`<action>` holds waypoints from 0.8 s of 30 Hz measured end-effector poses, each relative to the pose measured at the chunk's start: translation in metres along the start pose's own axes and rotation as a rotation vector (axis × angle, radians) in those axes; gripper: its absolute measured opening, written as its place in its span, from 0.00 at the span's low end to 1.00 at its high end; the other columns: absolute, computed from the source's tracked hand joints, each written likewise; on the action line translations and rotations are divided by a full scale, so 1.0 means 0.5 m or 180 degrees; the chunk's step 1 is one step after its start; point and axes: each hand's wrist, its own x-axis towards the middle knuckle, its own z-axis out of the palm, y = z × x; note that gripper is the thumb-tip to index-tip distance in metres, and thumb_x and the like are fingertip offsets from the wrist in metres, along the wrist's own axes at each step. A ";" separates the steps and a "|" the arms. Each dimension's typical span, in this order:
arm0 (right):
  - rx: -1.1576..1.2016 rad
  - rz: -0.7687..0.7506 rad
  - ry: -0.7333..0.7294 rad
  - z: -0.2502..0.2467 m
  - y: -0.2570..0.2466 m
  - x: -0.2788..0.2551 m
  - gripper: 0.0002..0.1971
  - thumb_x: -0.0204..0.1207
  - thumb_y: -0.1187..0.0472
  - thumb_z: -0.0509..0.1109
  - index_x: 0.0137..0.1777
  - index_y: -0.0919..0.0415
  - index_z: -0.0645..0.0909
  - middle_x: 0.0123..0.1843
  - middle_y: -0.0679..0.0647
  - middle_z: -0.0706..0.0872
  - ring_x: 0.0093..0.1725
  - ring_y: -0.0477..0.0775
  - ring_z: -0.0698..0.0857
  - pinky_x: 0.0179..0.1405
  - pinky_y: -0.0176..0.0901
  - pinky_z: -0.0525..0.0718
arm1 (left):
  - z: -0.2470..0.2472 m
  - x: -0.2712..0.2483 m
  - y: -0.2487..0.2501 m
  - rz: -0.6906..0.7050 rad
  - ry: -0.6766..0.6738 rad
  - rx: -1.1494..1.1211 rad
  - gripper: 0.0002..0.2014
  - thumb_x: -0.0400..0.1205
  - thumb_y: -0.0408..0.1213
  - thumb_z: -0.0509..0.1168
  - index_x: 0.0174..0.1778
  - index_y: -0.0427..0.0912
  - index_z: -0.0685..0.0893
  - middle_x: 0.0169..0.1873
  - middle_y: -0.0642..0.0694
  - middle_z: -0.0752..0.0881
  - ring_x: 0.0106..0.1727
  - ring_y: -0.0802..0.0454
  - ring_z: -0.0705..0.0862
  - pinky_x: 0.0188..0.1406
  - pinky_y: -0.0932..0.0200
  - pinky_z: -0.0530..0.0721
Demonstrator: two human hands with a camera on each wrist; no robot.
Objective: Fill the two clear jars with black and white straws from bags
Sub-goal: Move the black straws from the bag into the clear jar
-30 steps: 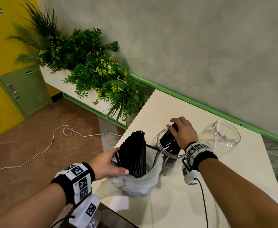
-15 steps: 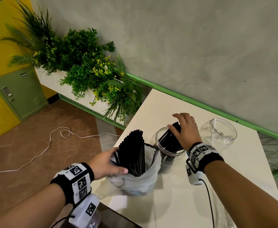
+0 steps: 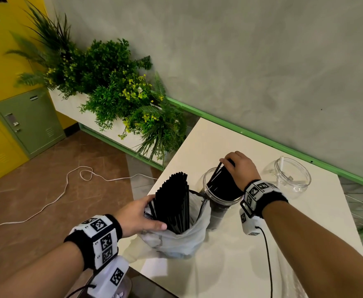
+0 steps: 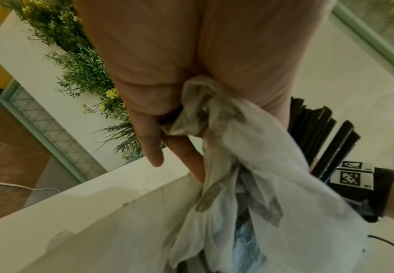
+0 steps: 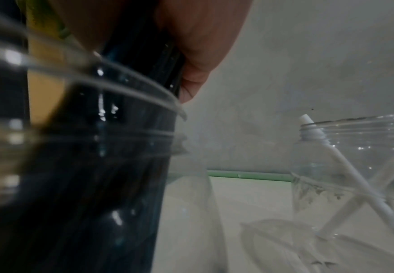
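A white plastic bag (image 3: 182,239) stands near the table's left edge with a bundle of black straws (image 3: 174,203) sticking up out of it. My left hand (image 3: 137,216) grips the bag's crumpled rim (image 4: 205,110). Just right of the bag is a clear jar (image 3: 218,203) with black straws (image 3: 223,186) leaning in it. My right hand (image 3: 238,168) is over that jar, fingers curled round the tops of these straws (image 5: 144,61). A second clear jar (image 3: 292,177) further right holds a few white straws (image 5: 345,166).
The cream table (image 3: 230,265) runs along a grey wall with a green rail (image 3: 262,138). A planter of green plants (image 3: 116,93) stands off the table's left corner. A white cable (image 3: 54,198) lies on the brown floor. A dark object (image 3: 154,291) sits at the table's near edge.
My right hand has lifted slightly and shifted over the jar while still holding the black straws. My left hand stays on the bag.
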 end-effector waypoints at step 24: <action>0.1715 -0.0408 0.0109 -0.018 -0.150 -0.192 0.31 0.71 0.37 0.67 0.72 0.48 0.69 0.65 0.47 0.74 0.64 0.41 0.75 0.63 0.35 0.77 | 0.007 -0.017 0.012 -0.0097 -0.0049 -0.0332 0.64 0.48 0.76 0.72 0.79 0.48 0.63 0.65 0.50 0.81 0.40 0.62 0.84 0.34 0.71 0.80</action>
